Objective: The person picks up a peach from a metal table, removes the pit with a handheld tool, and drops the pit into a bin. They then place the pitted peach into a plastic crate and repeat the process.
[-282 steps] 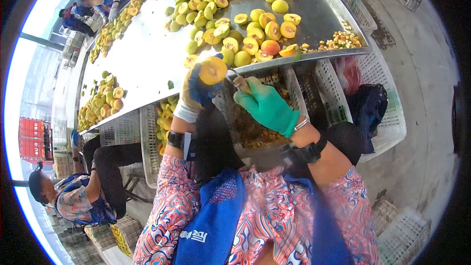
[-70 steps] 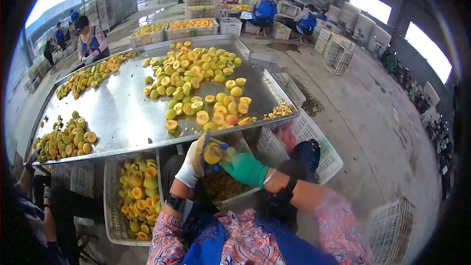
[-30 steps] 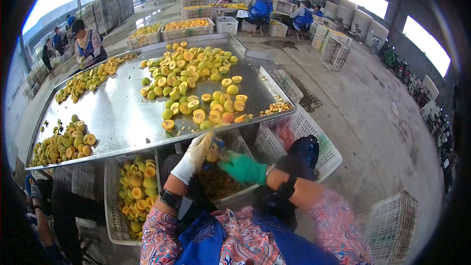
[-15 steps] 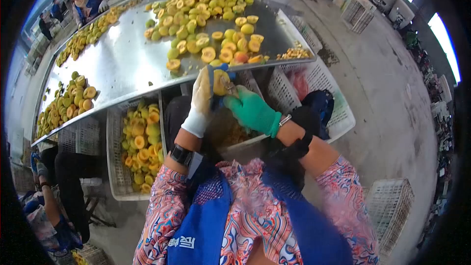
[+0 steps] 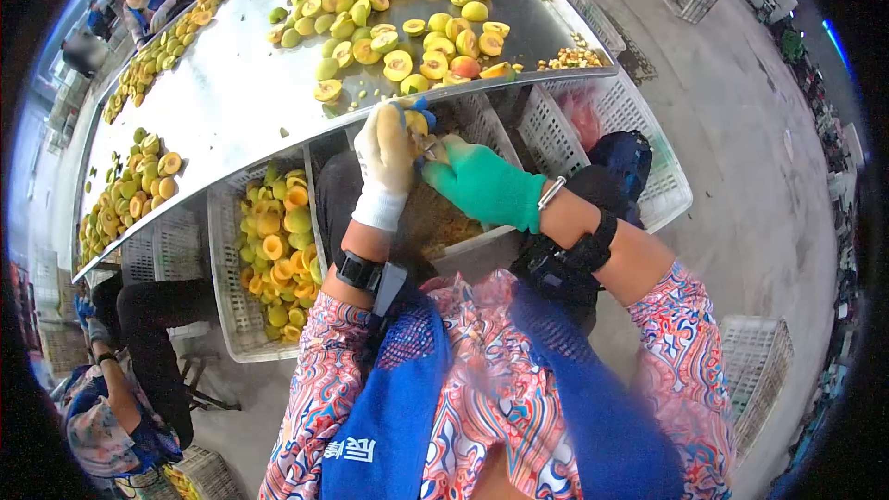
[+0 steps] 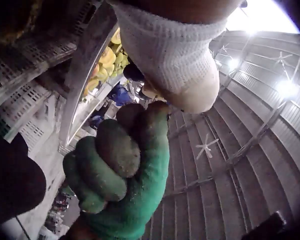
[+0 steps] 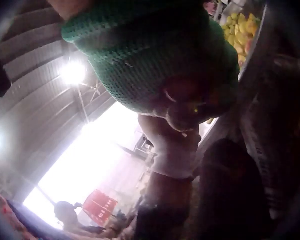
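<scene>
In the head view, my left hand [image 5: 384, 153], in a white glove with blue on the fingers, grips a yellow fruit [image 5: 417, 120] just off the metal table's front edge. Curled fingers of my right hand [image 5: 486, 187], gloved in green, hold a small tool [image 5: 430, 146] against the fruit's near side; its tip is hidden. In the left wrist view the green glove [image 6: 125, 170] has its fingers folded, close to the white glove [image 6: 175, 65]. The right wrist view shows the green glove [image 7: 150, 65] dark above the white one [image 7: 174, 152].
Halved yellow-green fruit [image 5: 356, 0] lies in piles on the metal table [image 5: 250, 111], with pits [image 5: 574, 57] at its right corner. Below stand a crate of fruit halves [image 5: 278, 250] and a white crate [image 5: 662, 181] holding a red bag. Another person [image 5: 116, 407] sits at the left.
From a cut half seen face-on, the left hand's fruit is now a mostly covered one with the tool at it. The head view swung up, then back down; both hands have stayed together.
</scene>
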The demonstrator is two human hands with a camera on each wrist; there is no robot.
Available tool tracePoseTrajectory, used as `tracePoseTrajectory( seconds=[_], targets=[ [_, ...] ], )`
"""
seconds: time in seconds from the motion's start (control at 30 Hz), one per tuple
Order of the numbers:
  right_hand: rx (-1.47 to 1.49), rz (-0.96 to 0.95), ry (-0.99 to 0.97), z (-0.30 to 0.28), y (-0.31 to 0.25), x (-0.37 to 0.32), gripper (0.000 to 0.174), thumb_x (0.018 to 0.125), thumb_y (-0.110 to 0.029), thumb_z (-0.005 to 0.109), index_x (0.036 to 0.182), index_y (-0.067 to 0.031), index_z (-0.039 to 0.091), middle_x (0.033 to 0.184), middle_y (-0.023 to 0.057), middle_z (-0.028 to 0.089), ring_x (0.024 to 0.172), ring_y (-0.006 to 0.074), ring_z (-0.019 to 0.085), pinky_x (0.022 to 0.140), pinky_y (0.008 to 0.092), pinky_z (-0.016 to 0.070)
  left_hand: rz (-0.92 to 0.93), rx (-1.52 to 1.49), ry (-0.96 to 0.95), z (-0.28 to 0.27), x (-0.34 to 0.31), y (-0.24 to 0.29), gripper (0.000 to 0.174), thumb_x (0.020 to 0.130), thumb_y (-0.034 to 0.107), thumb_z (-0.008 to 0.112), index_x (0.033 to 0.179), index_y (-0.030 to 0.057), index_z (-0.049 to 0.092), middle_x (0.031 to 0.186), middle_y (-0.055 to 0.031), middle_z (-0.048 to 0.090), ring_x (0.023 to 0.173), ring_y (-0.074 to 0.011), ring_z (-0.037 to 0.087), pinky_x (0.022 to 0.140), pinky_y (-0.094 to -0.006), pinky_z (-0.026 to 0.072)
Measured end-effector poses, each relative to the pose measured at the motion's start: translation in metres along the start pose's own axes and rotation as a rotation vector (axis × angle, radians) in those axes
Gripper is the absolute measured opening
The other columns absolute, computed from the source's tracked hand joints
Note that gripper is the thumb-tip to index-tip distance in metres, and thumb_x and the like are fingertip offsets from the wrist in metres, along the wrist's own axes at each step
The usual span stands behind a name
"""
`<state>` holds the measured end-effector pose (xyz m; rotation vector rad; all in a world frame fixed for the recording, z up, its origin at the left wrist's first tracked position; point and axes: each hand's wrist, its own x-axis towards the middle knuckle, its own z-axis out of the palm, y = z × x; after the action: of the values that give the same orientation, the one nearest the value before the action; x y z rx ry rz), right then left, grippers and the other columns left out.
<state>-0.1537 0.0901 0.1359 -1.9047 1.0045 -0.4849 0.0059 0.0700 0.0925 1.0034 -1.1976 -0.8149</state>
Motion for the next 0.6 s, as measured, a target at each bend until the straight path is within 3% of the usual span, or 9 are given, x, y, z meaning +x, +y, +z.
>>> tracePoseTrajectory(
  seconds=[0.07, 0.17, 0.27, 0.37, 0.47, 0.57, 0.6],
  targets=[
    [0.010, 0.105, 0.030, 0.001, 0.004, 0.005, 0.032, 0.092, -0.034, 0.052, 0.108, -0.0067, 0.050, 0.064, 0.0033, 0.051, 0.049, 0.0126, 0.051, 0.044, 0.0286, 0.0431, -0.057, -0.038, -0.037, 0.002, 0.005, -0.003, 0.041, 0.099, 0.034, 0.039, 0.104, -0.0011, 0.059, 0.090, -0.0080, 0.063, 0.077, -0.0137, 0.059, 0.068, -0.0260, 0.0475],
    [0.249, 0.285, -0.021, -0.004, -0.008, 0.004, 0.032, 0.092, -0.034, 0.052, 0.107, -0.0050, 0.050, 0.066, 0.0080, 0.052, 0.049, 0.0166, 0.053, 0.045, 0.0325, 0.0444, -0.403, -0.527, -0.123, 0.008, 0.003, 0.017, 0.041, 0.100, 0.037, 0.038, 0.111, 0.0026, 0.057, 0.091, -0.0054, 0.062, 0.084, -0.0128, 0.058, 0.074, -0.0279, 0.0497],
    [0.366, 0.317, -0.089, -0.010, -0.022, 0.005, 0.034, 0.090, -0.030, 0.048, 0.101, 0.0017, 0.054, 0.075, 0.0245, 0.057, 0.065, 0.0377, 0.060, 0.062, 0.0457, 0.0502, -0.214, -0.363, 0.126, 0.019, -0.005, 0.003, 0.046, 0.099, 0.041, 0.038, 0.116, 0.0015, 0.054, 0.091, -0.0061, 0.062, 0.084, -0.0130, 0.059, 0.074, -0.0278, 0.0499],
    [-0.437, -0.639, 0.405, 0.027, 0.046, 0.036, 0.031, 0.092, -0.033, 0.051, 0.106, -0.0046, 0.049, 0.068, 0.0093, 0.053, 0.050, 0.0177, 0.054, 0.043, 0.0337, 0.0442, -0.074, -0.298, 0.086, 0.010, -0.003, -0.014, 0.034, 0.099, 0.026, 0.043, 0.117, 0.0009, 0.054, 0.091, -0.0063, 0.062, 0.079, -0.0126, 0.058, 0.072, -0.0257, 0.0480],
    [-0.507, -0.607, 0.247, 0.019, 0.056, 0.035, 0.030, 0.091, -0.031, 0.051, 0.106, -0.0040, 0.049, 0.066, 0.0141, 0.054, 0.053, 0.0287, 0.057, 0.049, 0.0400, 0.0469, -0.051, -0.144, 0.109, 0.004, 0.001, -0.031, 0.028, 0.097, 0.019, 0.045, 0.114, -0.0008, 0.055, 0.082, -0.0024, 0.058, 0.072, -0.0102, 0.055, 0.064, -0.0232, 0.0447],
    [0.313, 0.369, -0.275, -0.015, -0.007, 0.018, 0.028, 0.090, -0.024, 0.048, 0.094, 0.0022, 0.056, 0.082, 0.0294, 0.057, 0.068, 0.0408, 0.060, 0.057, 0.0464, 0.0500, -0.081, 0.012, 0.086, 0.002, -0.001, -0.028, 0.028, 0.097, 0.022, 0.045, 0.106, -0.0006, 0.059, 0.077, -0.0013, 0.057, 0.069, -0.0092, 0.054, 0.061, -0.0224, 0.0433],
    [0.190, 0.227, -0.228, -0.013, -0.002, 0.017, 0.030, 0.090, -0.025, 0.048, 0.094, 0.0038, 0.053, 0.079, 0.0286, 0.057, 0.064, 0.0393, 0.060, 0.052, 0.0445, 0.0496, -0.116, 0.036, 0.068, 0.006, -0.003, -0.013, 0.029, 0.097, 0.024, 0.045, 0.103, -0.0002, 0.059, 0.077, -0.0013, 0.058, 0.068, -0.0090, 0.053, 0.061, -0.0224, 0.0431]
  ],
)
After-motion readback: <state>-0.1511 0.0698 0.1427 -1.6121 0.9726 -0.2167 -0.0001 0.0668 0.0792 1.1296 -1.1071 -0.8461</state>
